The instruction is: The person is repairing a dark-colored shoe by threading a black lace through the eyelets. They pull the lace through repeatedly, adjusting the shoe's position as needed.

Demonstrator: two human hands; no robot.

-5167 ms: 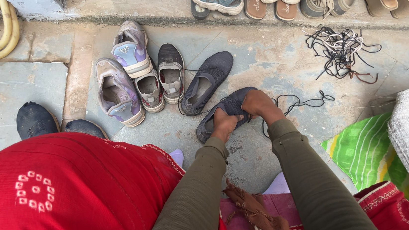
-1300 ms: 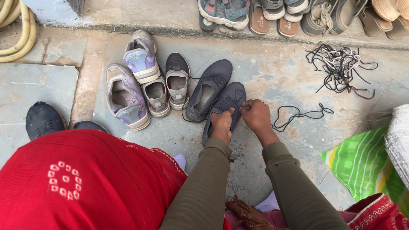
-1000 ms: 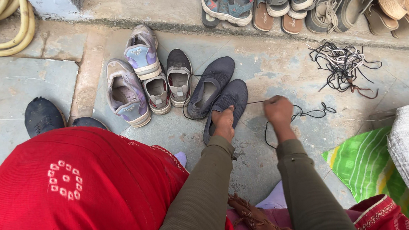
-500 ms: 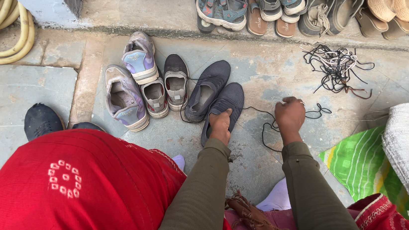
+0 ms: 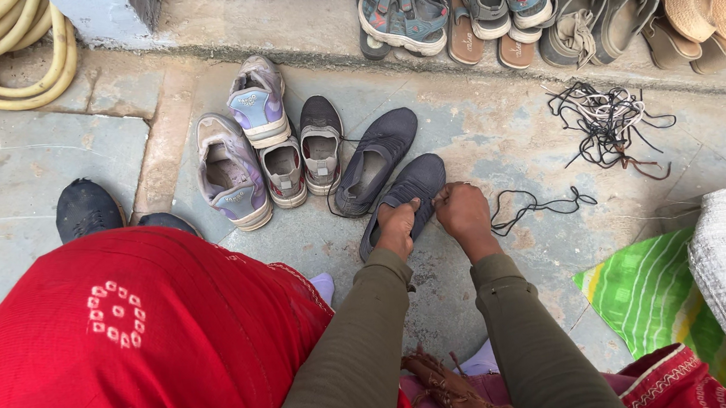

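Seen from above, a dark grey slip-on fabric shoe [image 5: 411, 192] lies on the stone floor [image 5: 498, 129], near the middle of its bare stretch below the raised step. The left hand [image 5: 398, 225] presses down on the shoe's near end, fingers curled over it. The right hand [image 5: 463, 210] touches the shoe's right side, grip closed around a thin black lace [image 5: 541, 207] trailing right across open floor. Its matching shoe [image 5: 374, 160] lies just beside, to the left.

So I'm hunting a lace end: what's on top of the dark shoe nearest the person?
Both hands, left hand and right hand, rest on the dark shoe; its lace holes beneath are covered.
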